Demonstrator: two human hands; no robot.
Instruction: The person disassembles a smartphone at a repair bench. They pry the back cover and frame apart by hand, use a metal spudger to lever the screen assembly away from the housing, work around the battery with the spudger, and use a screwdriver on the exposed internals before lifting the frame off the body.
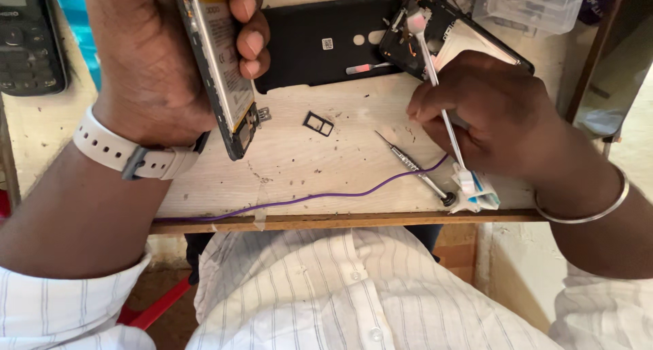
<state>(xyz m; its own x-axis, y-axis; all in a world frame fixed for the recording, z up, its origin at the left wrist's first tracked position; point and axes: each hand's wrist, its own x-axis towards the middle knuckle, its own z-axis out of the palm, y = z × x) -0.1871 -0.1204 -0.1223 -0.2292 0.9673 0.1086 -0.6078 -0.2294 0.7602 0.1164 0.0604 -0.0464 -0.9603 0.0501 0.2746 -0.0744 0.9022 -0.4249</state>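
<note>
Two bare hands work over a pale, scuffed wooden bench top (299, 166). At the far left, the left hand (146, 64) holds an opened phone body (221, 64) on edge, its exposed battery facing right; the thumb is behind it and the fingers (248, 44) curl over the front edge, clamped on the phone. A white watch strap (129, 156) circles that wrist.

On the right, the right hand (493, 108) pinches a thin white brush (435, 78), fingers pressed together around its handle. The bristled head points away, resting on a second opened phone frame (435, 34) that lies at the far right of the bench. The handle's near end runs down to a crumpled white-and-blue wrapper (476, 190) at the near edge. A metal bangle (585, 210) sits on that wrist.

Between the hands, a black back cover (320, 44) lies flat on the far side, with a small pink-and-white tool (367, 68) on its right end. Nearer, a small black card tray (317, 123) lies by itself on the wood. A slim metal screwdriver (415, 168) lies diagonally just left of the right hand, crossed by a purple wire (306, 199) that runs along the near edge. A dark keypad phone (27, 37) sits at the far left corner. Clear plastic boxes (530, 3) stand at the far right.
</note>
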